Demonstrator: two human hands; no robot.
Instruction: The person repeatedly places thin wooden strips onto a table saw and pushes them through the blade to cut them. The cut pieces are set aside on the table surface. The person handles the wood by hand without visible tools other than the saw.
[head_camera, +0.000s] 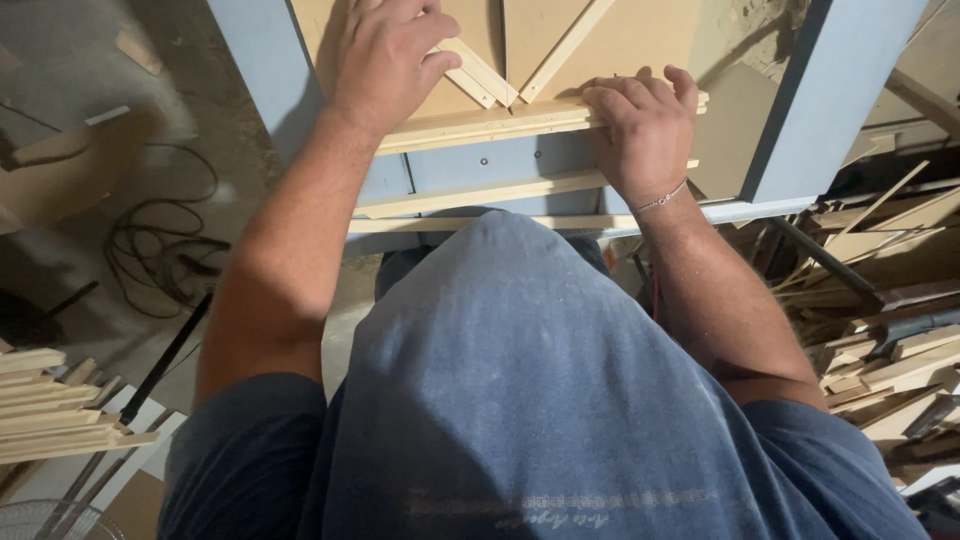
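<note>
Pale wooden strip (500, 122): your right hand (645, 130) closes over it; your left hand (385, 55) lies flat, steadying brown board (640, 40).

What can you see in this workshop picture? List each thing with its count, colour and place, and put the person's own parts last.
Panel: one, light brown, top centre, with thin strips glued on in angled lines.
Frame: one, pale blue, around the panel.
Long strip: one, pale wood, across the panel's near edge, under both hands.
Loose strips: two, pale wood, on the frame's near edge.
Cable: one, black, coiled on the floor, left.
Stacked strips: several, pale wood, lower left.
Offcuts: a heap, mixed wood, right.
Shirt: one, blue, bottom centre.
Bracelet: one, silver, right wrist.
Left hand: flat on the panel.
Right hand: gripping the long strip.
</note>
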